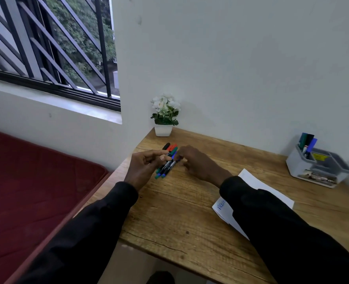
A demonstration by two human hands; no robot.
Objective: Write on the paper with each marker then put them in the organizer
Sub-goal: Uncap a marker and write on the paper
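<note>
Wooden desk (169, 212) in a white-walled corner: at its far left edge the left hand (145, 167) curls thumb and fingers onto a bunch of markers (167, 166), while the right hand (198, 162) seems to pinch a blue-capped marker (174, 154) out of it, though blur hides the exact hold. I judge the step to be picking the next marker. It then needs uncapping and carrying to the paper (255, 180) under the right sleeve, with the organizer (298, 167) well beyond.
</note>
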